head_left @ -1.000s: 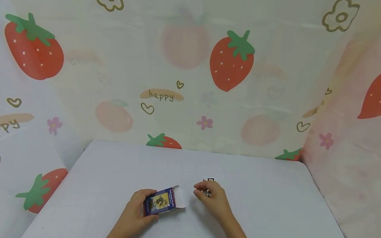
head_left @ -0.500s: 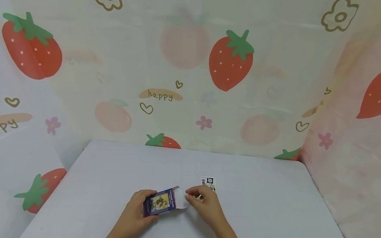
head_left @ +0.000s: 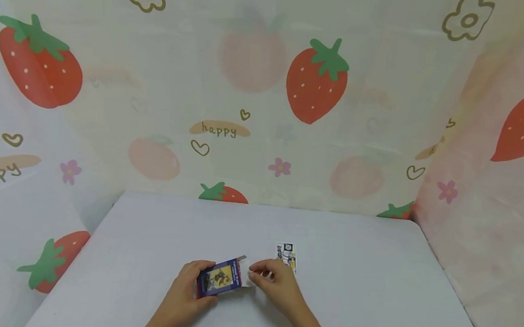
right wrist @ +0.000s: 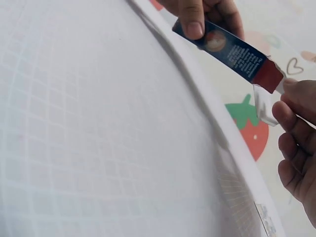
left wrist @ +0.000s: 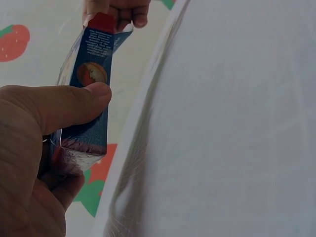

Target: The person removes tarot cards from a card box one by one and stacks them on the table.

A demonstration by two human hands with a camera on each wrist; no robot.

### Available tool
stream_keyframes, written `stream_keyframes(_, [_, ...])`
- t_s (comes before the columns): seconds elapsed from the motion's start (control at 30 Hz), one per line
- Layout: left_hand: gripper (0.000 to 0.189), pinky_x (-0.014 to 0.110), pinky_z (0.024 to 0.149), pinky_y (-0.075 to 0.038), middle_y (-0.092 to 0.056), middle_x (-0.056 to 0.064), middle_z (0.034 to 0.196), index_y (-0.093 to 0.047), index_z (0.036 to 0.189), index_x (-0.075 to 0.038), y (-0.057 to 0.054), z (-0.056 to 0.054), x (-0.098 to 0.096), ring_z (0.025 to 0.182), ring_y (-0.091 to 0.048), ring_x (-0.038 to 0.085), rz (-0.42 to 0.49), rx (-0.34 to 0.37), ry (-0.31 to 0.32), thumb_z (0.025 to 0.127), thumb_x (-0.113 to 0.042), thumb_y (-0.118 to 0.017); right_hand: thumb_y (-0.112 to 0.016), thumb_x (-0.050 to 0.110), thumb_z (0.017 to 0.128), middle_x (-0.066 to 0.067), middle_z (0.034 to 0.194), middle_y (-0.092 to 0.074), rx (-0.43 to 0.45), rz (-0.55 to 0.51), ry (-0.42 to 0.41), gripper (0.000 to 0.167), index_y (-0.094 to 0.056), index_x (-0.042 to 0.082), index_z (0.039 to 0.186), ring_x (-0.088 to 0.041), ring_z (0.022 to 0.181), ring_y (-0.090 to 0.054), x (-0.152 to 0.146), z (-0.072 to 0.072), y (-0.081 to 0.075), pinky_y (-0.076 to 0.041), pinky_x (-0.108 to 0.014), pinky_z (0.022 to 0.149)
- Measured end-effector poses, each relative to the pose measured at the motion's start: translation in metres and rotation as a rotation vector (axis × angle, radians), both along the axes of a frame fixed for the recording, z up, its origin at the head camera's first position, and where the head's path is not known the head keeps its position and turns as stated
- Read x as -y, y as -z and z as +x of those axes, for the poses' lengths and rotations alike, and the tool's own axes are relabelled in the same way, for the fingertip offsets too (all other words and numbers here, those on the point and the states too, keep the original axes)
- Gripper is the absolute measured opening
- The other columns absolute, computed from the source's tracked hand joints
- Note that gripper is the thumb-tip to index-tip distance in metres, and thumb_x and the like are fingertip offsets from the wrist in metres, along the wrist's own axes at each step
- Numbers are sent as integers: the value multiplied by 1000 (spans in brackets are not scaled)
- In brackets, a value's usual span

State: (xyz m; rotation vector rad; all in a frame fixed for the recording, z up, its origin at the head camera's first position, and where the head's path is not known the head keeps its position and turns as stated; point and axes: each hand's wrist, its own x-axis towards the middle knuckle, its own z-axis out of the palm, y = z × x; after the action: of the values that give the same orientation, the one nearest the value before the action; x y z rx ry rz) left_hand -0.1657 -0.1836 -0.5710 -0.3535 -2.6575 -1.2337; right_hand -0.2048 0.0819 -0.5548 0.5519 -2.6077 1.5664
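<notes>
My left hand (head_left: 187,286) grips a blue card box (head_left: 219,279) by its sides, the thumb along the near side. A yellow picture shows on its upper face, and the box tilts with its open end to the right. At that end stand a red flap (right wrist: 267,76) and a white flap (right wrist: 265,106). My right hand (head_left: 277,286) is at this open end, thumb and index finger pinching the white edge there; its other fingers are curled below. Just behind the right hand, a white-bordered picture card (head_left: 287,255) lies on the table, its near part covered by that hand.
A white cloth covers the table (head_left: 363,284). Behind it hangs a backdrop curtain (head_left: 261,173) printed with strawberries, hearts and flowers, with similar sheets at the left and right sides.
My right hand has moved left and slightly nearer, from over the card to the box's open end, uncovering more of the card. My left hand and the box stay in place.
</notes>
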Motion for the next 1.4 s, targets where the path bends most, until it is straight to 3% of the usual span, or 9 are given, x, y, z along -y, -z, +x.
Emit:
stream_keyframes(0.27, [80,49,112,-46,-60,-7,133,-60,135,-19,2,0,-2,127,-53,14,3,-5,-5,65,-13,-96,-80,28,89,13,94,-74,1,-1,-17,14,-78,22,101,-6,85,-59,4,3,2,-52,-23,76])
stream_keyframes(0.73, [81,49,107,-49,-63,-5,130,-61,132,-15,2,-3,0,123,-57,17,-21,-117,10,61,-13,-98,-82,33,86,13,90,-72,4,0,-40,18,-80,23,100,-12,85,-61,8,3,5,-50,-23,75])
stream_keyframes(1.0, [82,43,104,-51,-62,-8,130,-61,133,-17,5,0,0,122,-56,14,-36,-160,18,60,-13,-98,-84,29,85,13,84,-70,-2,27,5,15,-79,21,96,-8,80,-58,13,6,7,-49,-21,69])
stream_keyframes(1.4, [79,46,107,-49,-62,-6,130,-61,132,-16,0,1,-1,123,-55,13,-12,-113,21,62,-14,-98,-84,26,84,11,80,-71,16,26,25,14,-77,18,93,-2,73,-55,14,6,6,-47,-20,65])
